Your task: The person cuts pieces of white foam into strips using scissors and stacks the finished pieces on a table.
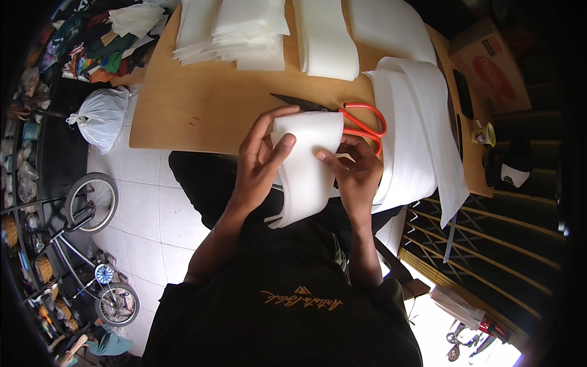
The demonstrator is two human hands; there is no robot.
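Note:
Between my hands, over my lap at the table's near edge, is a folded strip of white foam sheet, its lower end curling toward me. My left hand grips its left side, thumb on the front face and fingers behind. On the right edge, my right hand pinches the sheet with the thumb in front; its other fingers are partly hidden. Just beyond the strip lies a pair of scissors with orange-red handles. Their dark blades point left, partly covered by the foam and my left fingers.
Stacks of cut foam pieces and a folded foam strip lie along the far side of the wooden table. A large foam roll drapes over its right edge. A cup and a cardboard box stand farther right.

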